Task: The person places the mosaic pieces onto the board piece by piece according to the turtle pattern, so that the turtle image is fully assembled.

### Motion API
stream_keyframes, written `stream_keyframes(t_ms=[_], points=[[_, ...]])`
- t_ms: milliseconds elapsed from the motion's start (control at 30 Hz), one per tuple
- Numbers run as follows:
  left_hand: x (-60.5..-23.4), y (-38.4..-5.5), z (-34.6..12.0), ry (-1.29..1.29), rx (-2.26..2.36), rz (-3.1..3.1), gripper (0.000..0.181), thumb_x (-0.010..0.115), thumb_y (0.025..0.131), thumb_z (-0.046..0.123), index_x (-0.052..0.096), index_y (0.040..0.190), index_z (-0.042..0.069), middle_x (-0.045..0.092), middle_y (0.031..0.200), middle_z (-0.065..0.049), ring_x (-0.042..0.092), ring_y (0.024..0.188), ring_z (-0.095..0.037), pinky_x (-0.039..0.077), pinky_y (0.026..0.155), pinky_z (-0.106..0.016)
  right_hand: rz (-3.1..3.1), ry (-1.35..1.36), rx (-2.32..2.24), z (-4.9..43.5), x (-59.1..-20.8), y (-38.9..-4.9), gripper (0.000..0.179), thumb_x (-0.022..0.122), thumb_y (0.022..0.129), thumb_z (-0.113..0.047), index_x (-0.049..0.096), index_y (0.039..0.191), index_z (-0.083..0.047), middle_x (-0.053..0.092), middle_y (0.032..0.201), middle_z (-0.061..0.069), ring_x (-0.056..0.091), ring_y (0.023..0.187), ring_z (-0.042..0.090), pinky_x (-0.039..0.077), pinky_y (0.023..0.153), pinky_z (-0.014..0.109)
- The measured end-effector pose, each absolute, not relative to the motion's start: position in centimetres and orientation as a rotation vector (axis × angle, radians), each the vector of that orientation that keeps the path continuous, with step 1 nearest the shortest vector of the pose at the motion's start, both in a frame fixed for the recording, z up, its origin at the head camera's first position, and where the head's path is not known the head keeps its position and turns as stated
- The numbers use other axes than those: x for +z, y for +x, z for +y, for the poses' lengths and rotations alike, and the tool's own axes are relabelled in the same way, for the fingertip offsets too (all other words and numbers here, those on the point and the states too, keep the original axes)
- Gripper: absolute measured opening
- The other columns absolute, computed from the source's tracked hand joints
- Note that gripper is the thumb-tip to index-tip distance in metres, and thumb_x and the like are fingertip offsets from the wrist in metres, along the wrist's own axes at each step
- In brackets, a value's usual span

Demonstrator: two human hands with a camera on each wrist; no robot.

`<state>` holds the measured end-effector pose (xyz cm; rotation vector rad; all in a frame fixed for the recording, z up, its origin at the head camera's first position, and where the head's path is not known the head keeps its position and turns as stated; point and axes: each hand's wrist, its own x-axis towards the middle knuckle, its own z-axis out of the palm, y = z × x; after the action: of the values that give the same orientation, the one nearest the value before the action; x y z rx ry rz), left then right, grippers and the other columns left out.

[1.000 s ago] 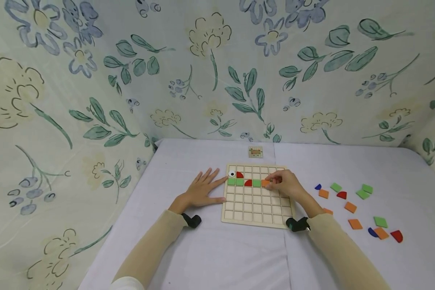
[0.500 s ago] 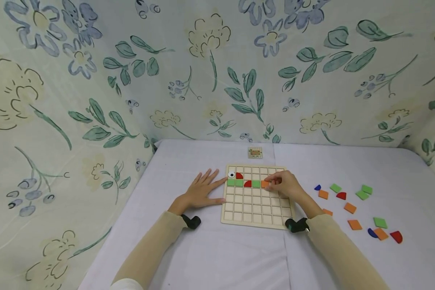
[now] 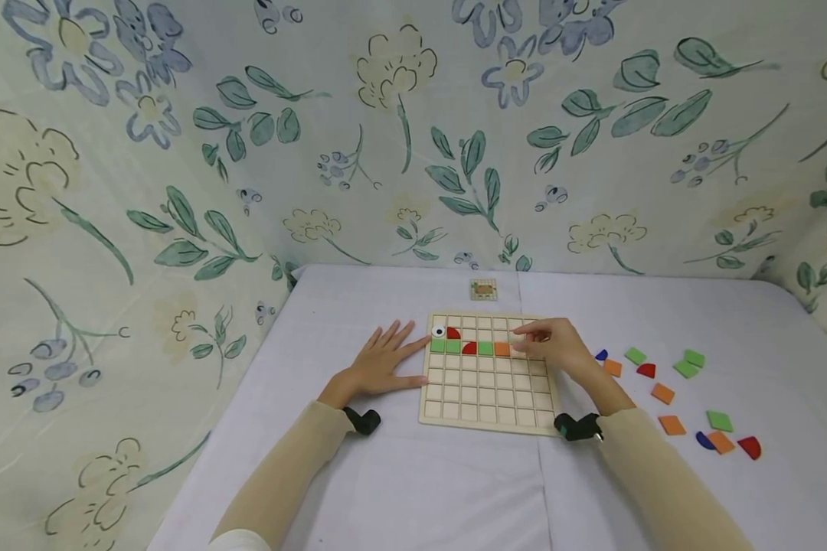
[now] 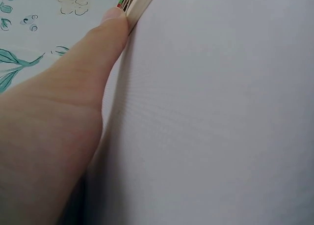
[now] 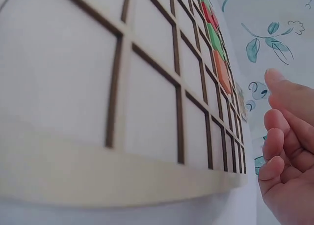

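Note:
A wooden grid board (image 3: pixel 482 428) lies on the table. Its second row holds green squares (image 3: pixel 438 347), a red quarter-round piece (image 3: pixel 469 350), another green square (image 3: pixel 485 349) and an orange square (image 3: pixel 501 350). Above them sit a white eye piece (image 3: pixel 439 331) and a second red piece (image 3: pixel 453 334). My left hand (image 3: pixel 377 363) lies spread beside the board, thumb and index fingertip at its left edge. My right hand (image 3: pixel 560 348) hovers over the board's right side, just past the orange square. In the right wrist view, its loosely bent fingers (image 5: pixel 273 141) hold nothing.
Loose orange squares (image 3: pixel 671 425), green squares (image 3: pixel 720 421), red pieces (image 3: pixel 750 448) and blue pieces (image 3: pixel 705 441) are scattered to the right. Behind the board lies a small pattern card (image 3: pixel 484 289). A floral cloth (image 3: pixel 386 153) hangs at the table's far edge.
My right hand has let go of the orange square and shifted slightly right. The orange square stays in the second row. My left hand keeps its place.

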<state>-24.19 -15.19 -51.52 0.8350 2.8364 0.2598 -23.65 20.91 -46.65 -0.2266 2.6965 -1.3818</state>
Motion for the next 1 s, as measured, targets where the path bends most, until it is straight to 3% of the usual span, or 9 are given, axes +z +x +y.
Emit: stream_keyframes(t_ms=[433, 767, 1000], points=[[-51.2, -24.1, -15.2, 0.848, 0.272, 2.839, 0.087, 0.042, 0.087, 0.081, 0.011, 0.159, 0.042, -0.003, 0.167, -0.001, -0.010, 0.152, -0.028, -0.009, 0.119, -0.050, 2.826, -0.136, -1.332, 26.7, -44.6, -21.5, 0.044, 0.079, 0.087, -0.027, 0.070, 0.120, 0.002, 0.059, 0.090, 0.009, 0.051, 0.085, 0.023, 0.044, 0.060, 0.022], [-51.0, -24.0, -15.2, 0.854, 0.283, 2.831, 0.086, 0.045, 0.088, 0.078, 0.015, 0.160, 0.040, -0.002, 0.167, -0.002, -0.008, 0.152, -0.030, -0.007, 0.119, -0.051, 2.895, 0.032, -1.257, 32.3, -45.3, -20.0, 0.048, 0.079, 0.088, -0.032, 0.068, 0.122, -0.001, 0.060, 0.095, 0.010, 0.049, 0.084, 0.023, 0.051, 0.057, 0.031], [-50.9, -23.9, -15.0, 0.855, 0.290, 2.827, 0.086, 0.046, 0.089, 0.077, 0.016, 0.160, 0.039, -0.001, 0.167, -0.002, -0.007, 0.152, -0.030, -0.006, 0.119, -0.052, 2.895, 0.071, -1.164, 35.7, -45.9, -18.7, 0.047, 0.073, 0.093, -0.027, 0.063, 0.126, 0.005, 0.059, 0.104, 0.018, 0.050, 0.092, 0.030, 0.051, 0.063, 0.018]])
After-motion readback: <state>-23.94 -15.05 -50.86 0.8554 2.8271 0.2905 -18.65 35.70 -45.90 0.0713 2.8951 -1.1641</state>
